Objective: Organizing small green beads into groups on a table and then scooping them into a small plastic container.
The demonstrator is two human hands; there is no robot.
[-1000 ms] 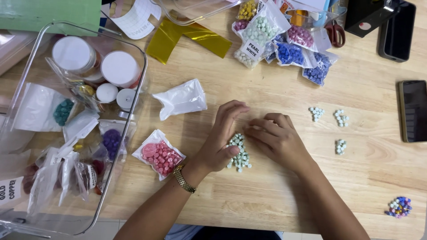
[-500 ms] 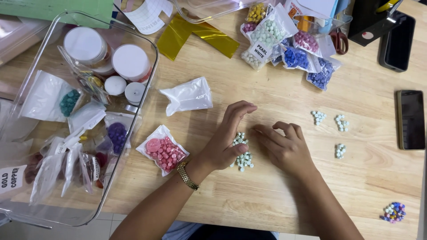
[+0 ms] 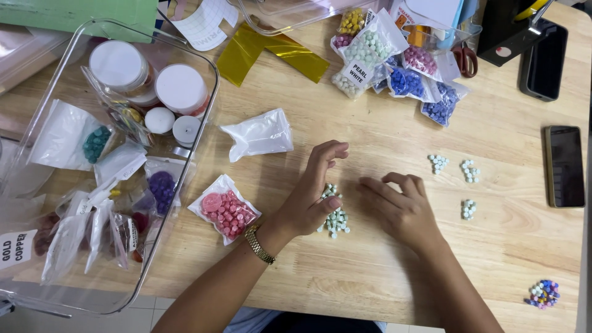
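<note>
Since the earlier frame the right hand (image 3: 401,206) has drawn apart from the pale green beads (image 3: 334,217), fingers curled, nothing held; left hand (image 3: 311,197) open over them.

Bright, even light; soft shadows, sharp focus, slight edge distortion.
</note>
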